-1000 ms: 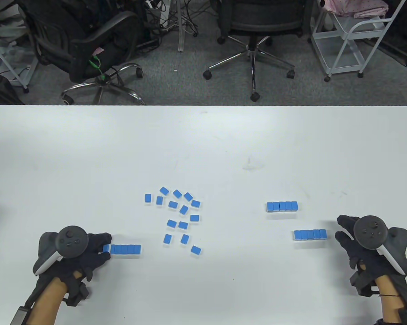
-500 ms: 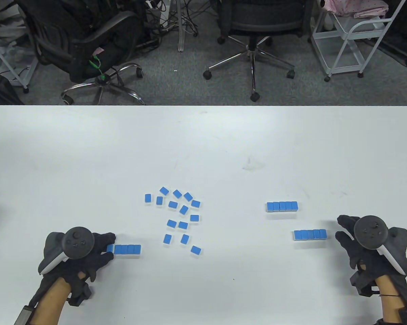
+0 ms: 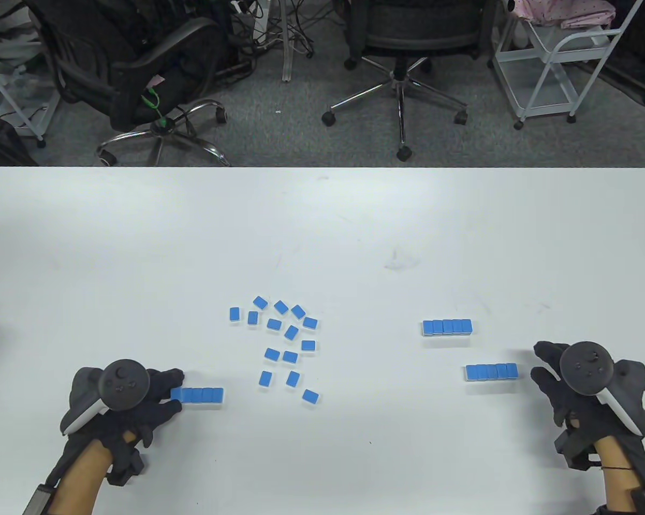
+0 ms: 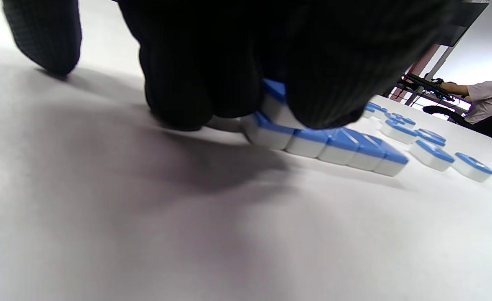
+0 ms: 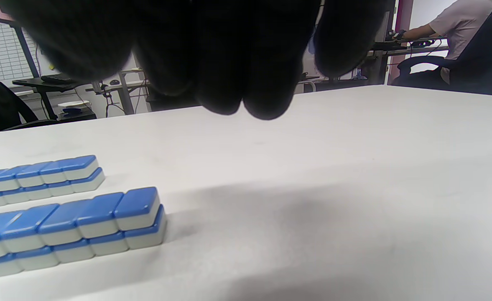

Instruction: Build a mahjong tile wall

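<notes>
Three rows: short walls of blue-backed tiles on the white desk (image 3: pixel 322 225), one by the left hand, two by the right.
Left hand (image 3: pixel 134 399): fingers (image 4: pixel 179 83) curled round the near end of the left row (image 3: pixel 199 395), gripping a tile tilted up above the row's end.
Left row: one layer of tiles side by side, running away from the fingers toward the loose tiles.
Loose tiles (image 3: pixel 287 343): scattered face down, beyond the far end of the left row, well apart from the right hand.
Right hand (image 3: pixel 580 386): rests on the desk, fingers (image 5: pixel 246 62) loosely curled, holding nothing.
Near stack (image 3: pixel 491 372): two layers, just beside the right fingertips, not touching.
Far stack (image 3: pixel 446 327): two layers, further from the fingers, parallel to the near stack.
</notes>
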`<state>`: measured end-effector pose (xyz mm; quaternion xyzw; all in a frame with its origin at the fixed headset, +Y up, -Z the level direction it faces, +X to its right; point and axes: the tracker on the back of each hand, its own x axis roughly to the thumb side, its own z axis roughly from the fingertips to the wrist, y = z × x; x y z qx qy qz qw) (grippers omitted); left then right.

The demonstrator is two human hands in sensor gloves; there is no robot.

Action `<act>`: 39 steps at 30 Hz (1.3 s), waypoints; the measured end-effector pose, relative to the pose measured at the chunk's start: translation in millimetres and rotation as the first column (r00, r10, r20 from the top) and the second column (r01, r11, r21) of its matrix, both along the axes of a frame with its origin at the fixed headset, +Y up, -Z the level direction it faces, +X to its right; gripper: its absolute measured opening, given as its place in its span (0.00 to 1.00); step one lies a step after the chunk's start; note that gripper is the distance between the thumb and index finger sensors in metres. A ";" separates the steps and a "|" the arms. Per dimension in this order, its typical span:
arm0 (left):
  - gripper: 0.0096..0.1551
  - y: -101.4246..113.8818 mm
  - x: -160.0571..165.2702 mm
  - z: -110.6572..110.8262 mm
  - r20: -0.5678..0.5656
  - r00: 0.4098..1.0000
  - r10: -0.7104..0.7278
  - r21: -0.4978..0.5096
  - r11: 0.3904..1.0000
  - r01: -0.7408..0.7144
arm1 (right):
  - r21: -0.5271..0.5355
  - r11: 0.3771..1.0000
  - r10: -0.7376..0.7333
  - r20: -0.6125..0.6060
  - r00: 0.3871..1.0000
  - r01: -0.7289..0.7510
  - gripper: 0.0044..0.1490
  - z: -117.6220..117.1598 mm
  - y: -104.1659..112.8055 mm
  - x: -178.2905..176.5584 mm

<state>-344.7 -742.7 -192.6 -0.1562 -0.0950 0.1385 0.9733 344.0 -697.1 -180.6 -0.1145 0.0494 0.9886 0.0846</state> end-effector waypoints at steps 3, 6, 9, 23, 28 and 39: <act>0.38 7.1 -5.4 0.0 -0.016 0.999 0.036 0.014 0.999 -0.035 | 0.001 1.000 -0.001 0.001 1.000 0.001 0.36 0.1 0.1 0.1; 0.39 23.1 -13.7 -0.7 -0.049 0.999 0.020 0.096 0.995 -0.015 | 0.004 1.000 -0.003 0.004 1.000 0.003 0.36 0.3 0.3 0.4; 0.38 37.3 -12.4 -6.4 -0.068 0.996 -0.053 0.133 0.989 0.061 | 0.008 1.000 -0.006 0.004 1.000 0.006 0.36 0.1 0.5 0.5; 0.34 53.9 103.7 -103.8 0.014 0.834 -0.551 0.126 0.829 0.545 | 0.009 1.000 0.004 -0.008 1.000 -0.004 0.36 -0.7 0.3 0.1; 0.38 34.3 126.5 -130.2 0.024 0.788 -0.615 0.069 0.787 0.613 | 0.007 1.000 0.004 -0.009 1.000 -0.004 0.36 -1.2 0.5 0.3; 0.32 3.5 154.7 -146.3 0.043 0.799 -0.599 0.077 0.800 0.596 | 0.002 1.000 0.007 -0.015 1.000 -0.007 0.36 -2.5 0.7 -0.3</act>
